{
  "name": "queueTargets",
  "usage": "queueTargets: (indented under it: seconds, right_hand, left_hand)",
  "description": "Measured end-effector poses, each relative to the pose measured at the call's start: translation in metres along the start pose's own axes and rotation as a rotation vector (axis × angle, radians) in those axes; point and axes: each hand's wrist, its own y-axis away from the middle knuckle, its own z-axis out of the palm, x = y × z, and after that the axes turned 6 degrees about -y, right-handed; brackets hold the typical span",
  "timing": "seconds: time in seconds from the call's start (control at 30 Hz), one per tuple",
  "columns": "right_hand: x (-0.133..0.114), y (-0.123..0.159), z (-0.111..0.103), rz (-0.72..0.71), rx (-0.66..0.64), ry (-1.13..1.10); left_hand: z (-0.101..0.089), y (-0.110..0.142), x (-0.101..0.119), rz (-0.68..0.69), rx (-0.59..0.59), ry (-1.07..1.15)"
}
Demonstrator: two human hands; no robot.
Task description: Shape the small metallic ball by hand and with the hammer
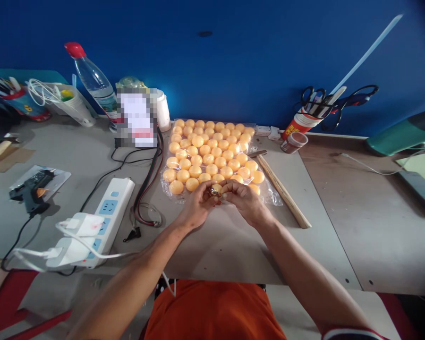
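Note:
A small shiny gold-coloured piece [216, 190] is pinched between both hands, just in front of the orange balls; its exact kind is too small to make out. My left hand [197, 207] grips it from the left with thumb and fingers closed. From the right, my right hand [246, 202] holds its other side, fingertips pressed together. Behind them lies a clear plastic bag of orange balls [208, 159], set in rows and looking like table tennis balls. The hands overlap the bag's front edge in this view.
A wooden-handled hammer [285, 192] lies right of the bag. To the left are a power strip [115, 200] with plugged-in chargers, black cables [147, 189] and a glue gun [31, 189]. A bottle [95, 82], a tool cup [301, 122] and a small jar [293, 142] stand along the wall.

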Motion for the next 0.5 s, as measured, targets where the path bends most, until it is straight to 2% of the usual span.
queueTargets:
  seconds: [0.3,0.5]
  right_hand:
    - [-0.002,0.002,0.004,0.034,0.060,-0.012]
    - [-0.001,0.003,0.007,0.049,0.127,-0.003]
  left_hand:
    - [-0.001,-0.001,-0.010,0.035,-0.012,0.024]
    - [-0.002,-0.003,-0.018,0.067,-0.001,-0.041]
